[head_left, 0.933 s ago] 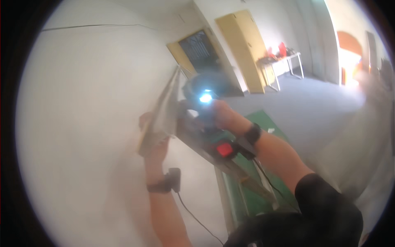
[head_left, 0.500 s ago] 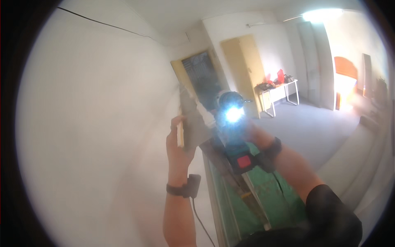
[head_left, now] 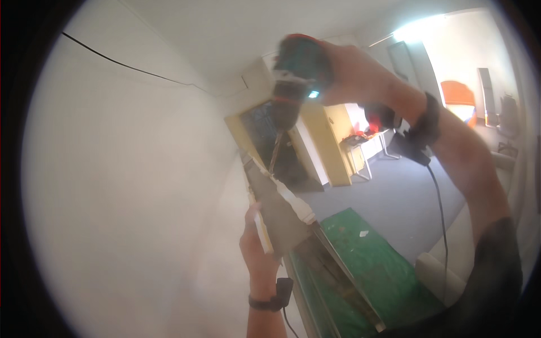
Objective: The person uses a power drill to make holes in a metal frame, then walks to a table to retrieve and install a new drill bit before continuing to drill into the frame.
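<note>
A cordless drill (head_left: 304, 67) with its small lamp lit is gripped in my right hand (head_left: 358, 73), raised high. Its long bit (head_left: 275, 152) slants down, the tip near the ragged white edge of a grey-brown panel piece (head_left: 279, 211); I cannot tell whether they touch. The panel's white edge looks broken. My left hand (head_left: 256, 242) is closed on the panel's left edge, against the white wall, its fingers partly hidden. Under the panel, a long dark ledge with a pale metal edge (head_left: 346, 270) runs towards me.
A green sheet (head_left: 372, 253) covers the floor on the right. Farther off stand a white-legged table (head_left: 366, 146) with red and dark items, and a yellowish door (head_left: 335, 141). A pale sofa (head_left: 439, 273) lies lower right. A black cable (head_left: 129, 65) crosses the wall.
My right hand has raised the drill and turned it from facing me to pointing downwards, its bit now by the panel. My left hand and the panel sit lower in the view.
</note>
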`<state>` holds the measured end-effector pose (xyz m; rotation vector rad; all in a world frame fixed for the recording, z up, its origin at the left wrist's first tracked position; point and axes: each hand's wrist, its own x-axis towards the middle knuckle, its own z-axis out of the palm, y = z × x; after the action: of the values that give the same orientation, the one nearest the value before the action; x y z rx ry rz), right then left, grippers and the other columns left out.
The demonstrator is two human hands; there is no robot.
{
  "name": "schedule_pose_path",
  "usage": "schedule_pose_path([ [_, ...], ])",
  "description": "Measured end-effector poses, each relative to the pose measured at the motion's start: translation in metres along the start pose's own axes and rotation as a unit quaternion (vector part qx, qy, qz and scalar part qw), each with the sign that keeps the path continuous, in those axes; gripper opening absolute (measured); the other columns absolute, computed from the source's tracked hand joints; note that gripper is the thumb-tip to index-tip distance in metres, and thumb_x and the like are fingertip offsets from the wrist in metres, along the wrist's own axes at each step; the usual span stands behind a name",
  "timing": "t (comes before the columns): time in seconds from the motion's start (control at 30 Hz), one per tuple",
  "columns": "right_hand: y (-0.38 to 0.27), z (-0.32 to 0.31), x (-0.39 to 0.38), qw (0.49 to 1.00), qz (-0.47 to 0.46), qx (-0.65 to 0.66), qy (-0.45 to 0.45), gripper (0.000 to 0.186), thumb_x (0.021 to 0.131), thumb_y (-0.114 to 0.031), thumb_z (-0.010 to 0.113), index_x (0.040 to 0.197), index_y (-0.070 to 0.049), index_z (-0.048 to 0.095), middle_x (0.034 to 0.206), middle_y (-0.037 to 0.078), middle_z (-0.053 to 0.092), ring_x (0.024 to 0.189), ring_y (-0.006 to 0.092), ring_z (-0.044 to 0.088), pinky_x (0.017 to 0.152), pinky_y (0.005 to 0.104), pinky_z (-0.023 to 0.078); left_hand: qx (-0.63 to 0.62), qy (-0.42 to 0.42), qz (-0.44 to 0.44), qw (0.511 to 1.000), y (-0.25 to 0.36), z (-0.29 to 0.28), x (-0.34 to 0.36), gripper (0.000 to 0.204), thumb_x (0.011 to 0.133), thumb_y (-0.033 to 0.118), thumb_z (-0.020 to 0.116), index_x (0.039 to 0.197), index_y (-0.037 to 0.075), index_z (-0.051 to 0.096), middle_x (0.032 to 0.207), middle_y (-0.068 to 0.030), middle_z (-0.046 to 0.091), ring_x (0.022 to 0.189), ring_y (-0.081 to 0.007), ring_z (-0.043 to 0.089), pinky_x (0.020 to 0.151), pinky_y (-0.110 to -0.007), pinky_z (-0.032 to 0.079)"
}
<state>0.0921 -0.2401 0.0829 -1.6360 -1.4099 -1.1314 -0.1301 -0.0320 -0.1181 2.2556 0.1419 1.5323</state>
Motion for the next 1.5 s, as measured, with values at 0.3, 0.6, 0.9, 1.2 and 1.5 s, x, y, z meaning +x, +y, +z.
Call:
schedule_pose_path([
  [0.3, -0.091, -0.011, 0.044, 0.972, -0.158, -0.137, -0.106, 0.050, 0.063, -0.025, 0.078, 0.106, -0.003, 0.063, 0.088, 0.018, 0.070, 0.088, 0.0395, 0.068, 0.076, 0.0488, 0.054, 0.152, 0.032, 0.190, 0.969, 0.007, -0.004, 0.008, 0.049, 0.090, 0.009, 0.066, 0.135, 0.002, 0.049, 0.136, -0.0173, 0.053, 0.122, -0.0242, 0.055, 0.105, -0.037, 0.041],
  [0.6, -0.094, -0.008, 0.036, 0.959, -0.155, -0.159, -0.177, 0.047, 0.063, -0.023, 0.079, 0.104, -0.004, 0.066, 0.091, 0.014, 0.070, 0.090, 0.0360, 0.069, 0.075, 0.0465, 0.055, -0.171, -0.140, -0.034, 0.975, 0.032, -0.033, 0.013, 0.055, 0.089, 0.013, 0.050, 0.142, 0.000, 0.048, 0.148, -0.0138, 0.048, 0.142, -0.0284, 0.040, 0.117, -0.037, 0.026],
  [0.9, 0.002, 0.015, 0.023, 0.992, -0.059, 0.074, -0.086, 0.052, 0.062, -0.026, 0.084, 0.107, -0.006, 0.071, 0.095, 0.013, 0.074, 0.090, 0.0269, 0.071, 0.082, 0.0381, 0.056, -0.210, -0.075, -0.033, 0.974, 0.000, -0.016, 0.019, 0.047, 0.104, 0.029, 0.043, 0.138, 0.000, 0.054, 0.143, -0.0149, 0.053, 0.133, -0.0252, 0.049, 0.113, -0.035, 0.036],
  [1.2, 0.064, 0.050, -0.126, 0.922, 0.142, 0.353, -0.065, 0.064, 0.065, -0.018, 0.088, 0.119, 0.002, 0.061, 0.102, 0.010, 0.069, 0.093, 0.0179, 0.067, 0.086, 0.0310, 0.054, -0.137, 0.071, -0.021, 0.988, -0.037, -0.051, -0.005, 0.037, 0.106, 0.020, 0.047, 0.135, 0.000, 0.056, 0.145, -0.0143, 0.051, 0.136, -0.0266, 0.047, 0.116, -0.039, 0.036],
  [1.5, 0.075, 0.113, -0.245, 0.777, 0.312, 0.534, -0.121, 0.073, 0.063, -0.009, 0.089, 0.128, 0.002, 0.058, 0.114, 0.007, 0.067, 0.105, 0.0157, 0.064, 0.096, 0.0320, 0.051, -0.403, 0.064, -0.039, 0.912, -0.069, -0.108, -0.064, 0.061, 0.105, 0.039, 0.040, 0.155, 0.007, 0.028, 0.161, -0.0170, 0.028, 0.149, -0.0336, 0.024, 0.122, -0.053, 0.017],
])
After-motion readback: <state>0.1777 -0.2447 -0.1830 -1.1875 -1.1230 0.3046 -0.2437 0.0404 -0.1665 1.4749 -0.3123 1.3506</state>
